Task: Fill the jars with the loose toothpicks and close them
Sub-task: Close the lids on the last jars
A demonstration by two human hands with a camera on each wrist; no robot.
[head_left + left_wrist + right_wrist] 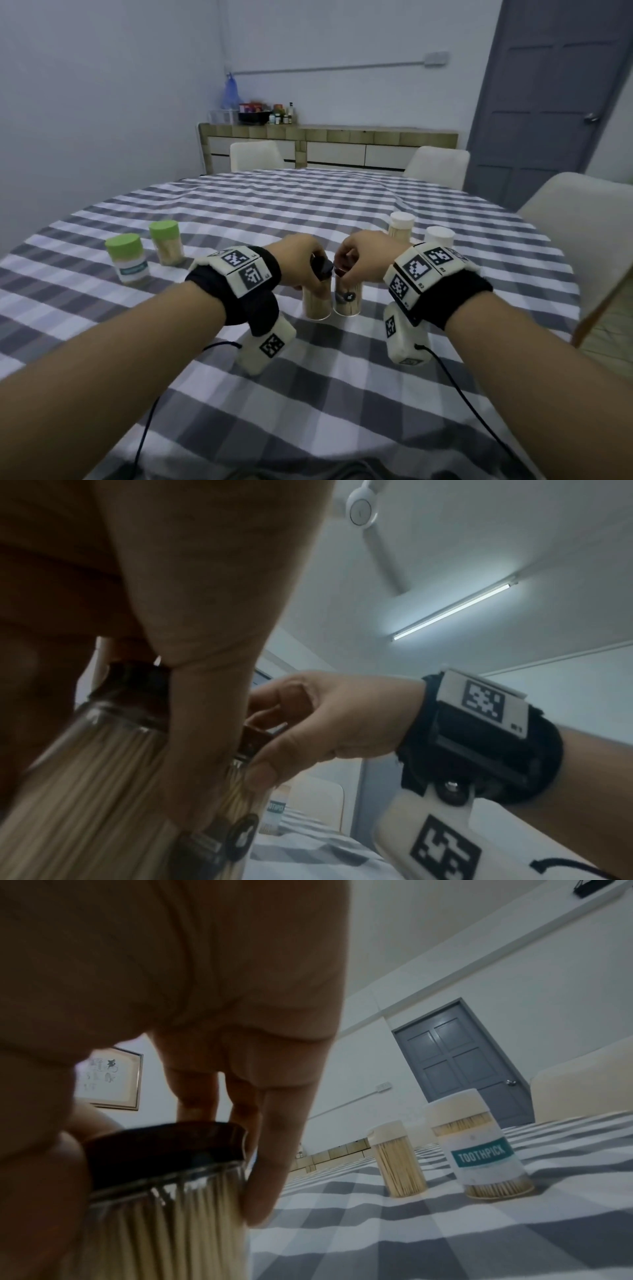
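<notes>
White-lidded jar label (484, 1158): reads "TOOTHPICK", white capitals on a teal band; the smaller print beneath is too small to read.
Same jar, left wrist view (276, 809): part of the word shows, cut off by the jar in front.
Green-lidded jar label (133, 271): teal band, lettering blurred, unreadable.
Wrist band markers (417, 268): black-and-white coded squares; the small characters beside them are illegible.
Framed wall picture (109, 1078): dark brush-like characters, not legible.
</notes>
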